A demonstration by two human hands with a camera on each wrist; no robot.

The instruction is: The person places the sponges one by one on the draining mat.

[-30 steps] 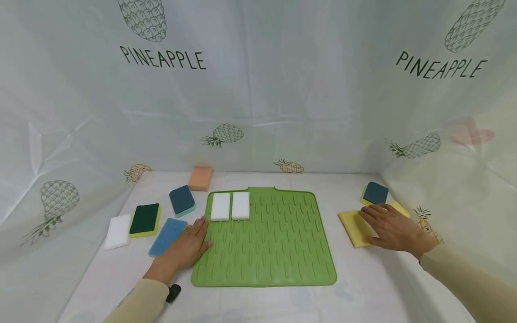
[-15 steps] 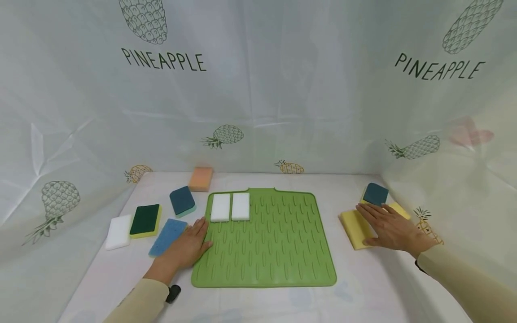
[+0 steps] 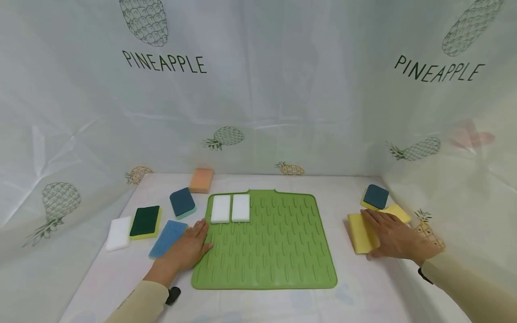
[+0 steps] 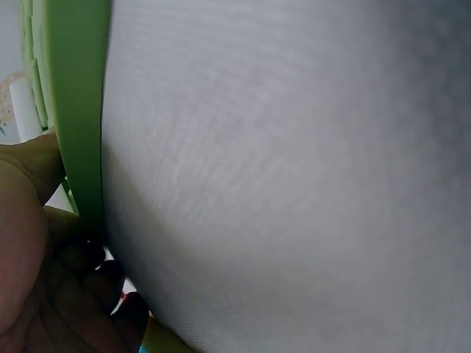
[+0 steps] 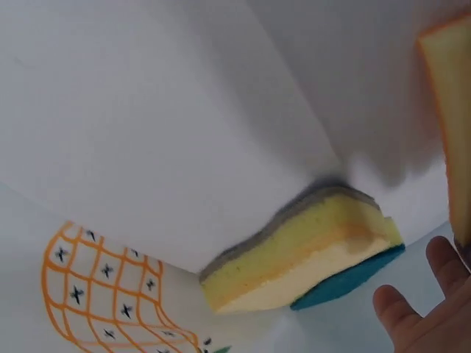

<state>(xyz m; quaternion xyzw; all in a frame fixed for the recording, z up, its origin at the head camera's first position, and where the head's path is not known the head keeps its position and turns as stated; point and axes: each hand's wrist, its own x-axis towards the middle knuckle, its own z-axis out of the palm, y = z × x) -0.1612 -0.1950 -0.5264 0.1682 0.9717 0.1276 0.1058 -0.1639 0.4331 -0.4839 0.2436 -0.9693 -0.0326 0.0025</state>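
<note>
My left hand [image 3: 187, 246] lies flat with its fingers along the left edge of a green ridged mat [image 3: 274, 251]. It overlaps the end of a blue sponge [image 3: 167, 237]. On the right, my right hand [image 3: 393, 235] grips a yellow sponge [image 3: 361, 233], fingers at its far edge and thumb at its near edge. In the right wrist view that sponge [image 5: 454, 125] shows only partly, at the right border. Two white sponges [image 3: 220, 209] lie side by side at the mat's back left corner.
Left of the mat lie a white sponge [image 3: 119, 233], a dark green and yellow sponge [image 3: 145, 221], a navy one [image 3: 182, 202] and an orange one [image 3: 201, 180]. Behind my right hand are another yellow sponge [image 3: 397, 212] and a navy-topped one [image 3: 376, 196]. A pineapple-print sheet [image 3: 282, 103] stands behind.
My right hand has gone from lying over the yellow sponge with straight fingers to gripping it by its edges. The sponge has shifted slightly right and turned. My left hand stays put.
</note>
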